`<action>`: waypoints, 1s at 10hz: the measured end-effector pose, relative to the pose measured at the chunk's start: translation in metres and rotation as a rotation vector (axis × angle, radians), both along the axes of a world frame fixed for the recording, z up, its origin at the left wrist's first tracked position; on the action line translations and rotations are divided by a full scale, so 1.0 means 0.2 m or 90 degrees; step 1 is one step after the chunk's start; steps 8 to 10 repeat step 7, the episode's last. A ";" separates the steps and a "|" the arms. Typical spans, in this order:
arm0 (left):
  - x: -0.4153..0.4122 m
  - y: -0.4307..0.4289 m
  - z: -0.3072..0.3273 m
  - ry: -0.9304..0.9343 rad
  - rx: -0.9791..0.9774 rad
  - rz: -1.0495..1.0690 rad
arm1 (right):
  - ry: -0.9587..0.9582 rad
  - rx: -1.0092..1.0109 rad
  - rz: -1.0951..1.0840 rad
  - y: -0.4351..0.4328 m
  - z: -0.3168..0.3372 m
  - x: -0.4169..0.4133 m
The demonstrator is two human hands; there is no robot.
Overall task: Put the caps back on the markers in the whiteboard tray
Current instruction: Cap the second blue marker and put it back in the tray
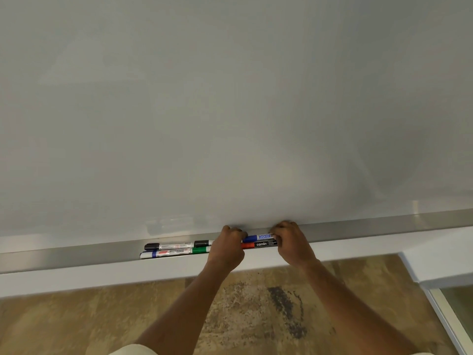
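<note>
A blue marker (pixel 259 237) lies level over the grey whiteboard tray (pixel 76 254), held at both ends. My left hand (pixel 226 248) is closed around its left end, where the cap would be; the cap itself is hidden. My right hand (pixel 291 243) grips the right end of the barrel. Just below it a red-and-black marker (pixel 259 244) lies in the tray between my hands. To the left lie a black-capped marker (pixel 170 246), a black piece (pixel 202 243), a blue-and-white marker (pixel 166 253) and a green piece (pixel 201 250).
The whiteboard (pixel 230 111) fills the upper view and carries no writing. A white ledge (pixel 102 275) runs under the tray. Below is a brown patterned floor (pixel 76 324), with a glass panel frame (pixel 445 316) at the right.
</note>
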State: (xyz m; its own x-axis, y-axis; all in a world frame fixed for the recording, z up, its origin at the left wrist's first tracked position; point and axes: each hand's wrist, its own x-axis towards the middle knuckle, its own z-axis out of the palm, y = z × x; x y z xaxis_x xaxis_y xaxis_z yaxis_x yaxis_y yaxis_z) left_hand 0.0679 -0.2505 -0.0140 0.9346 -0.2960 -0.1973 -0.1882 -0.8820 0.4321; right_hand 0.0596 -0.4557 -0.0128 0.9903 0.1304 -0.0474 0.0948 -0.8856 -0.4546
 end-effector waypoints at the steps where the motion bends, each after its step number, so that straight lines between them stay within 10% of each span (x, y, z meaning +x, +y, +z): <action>1: 0.00 0.01 0.01 -0.004 0.000 -0.008 | -0.011 -0.011 -0.002 0.01 0.00 -0.01; 10: -0.03 0.04 0.03 -0.023 -0.016 0.012 | -0.004 -0.096 -0.002 0.02 -0.03 -0.06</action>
